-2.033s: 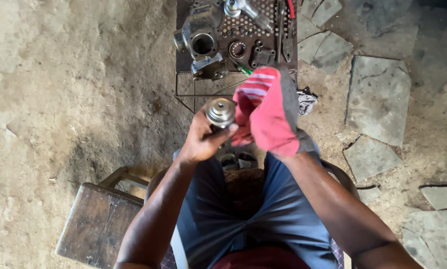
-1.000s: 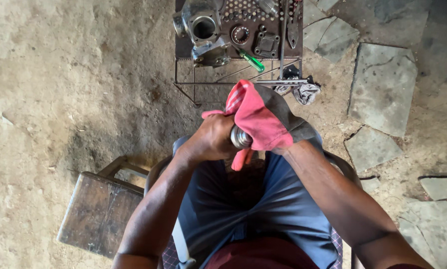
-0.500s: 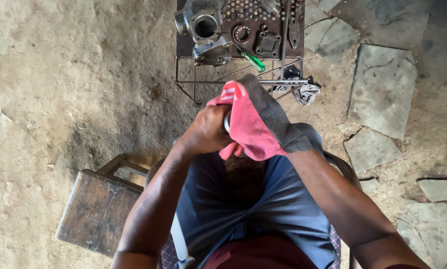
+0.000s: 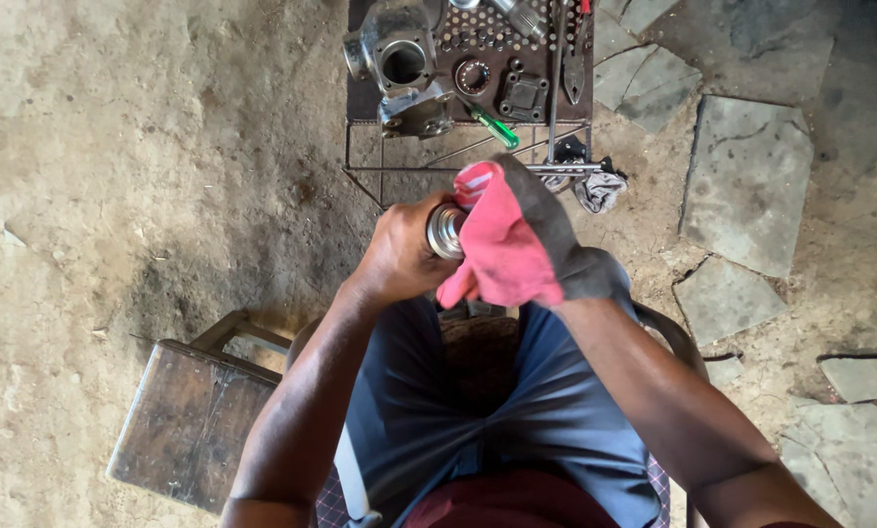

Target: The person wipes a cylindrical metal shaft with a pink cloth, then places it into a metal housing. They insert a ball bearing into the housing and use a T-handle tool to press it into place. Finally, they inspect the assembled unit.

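So here the left hand point(image 4: 399, 256) is wrapped tight around a shiny round metal part point(image 4: 445, 231), holding it up over the lap with its end pointed toward the other hand. My guess is that grip keeps the part from turning while the cloth works on it. The right hand point(image 4: 566, 256) is closed on a pink rag point(image 4: 497, 244), bunched up and pressed against the end of the part. The back of that hand looks dark and gloved or cloth-covered, hard to tell which. Only a sliver of the part shows between hand and rag.

The person sits with both knees apart, so the part hangs well short of the worktop's near edge, not resting on anything.

The worktop point(image 4: 360, 103) is a small perforated metal stand with a wire frame below. Count on it:
- one big grey housing point(image 4: 392, 51) with a round bore, at the left edge
- one smaller block point(image 4: 416, 110) just in front of it, near the left corner
- one ring point(image 4: 474, 75) around the middle
- one squarish plate point(image 4: 524, 95) beside the ring
- one green-handled screwdriver point(image 4: 495, 127) lying angled at the near edge
- a few long tools toward the right edge, too cramped to count

One grey rag point(image 4: 600, 191) hangs off the frame's right corner. One wooden stool point(image 4: 189, 420) sits on the floor beside the left leg.
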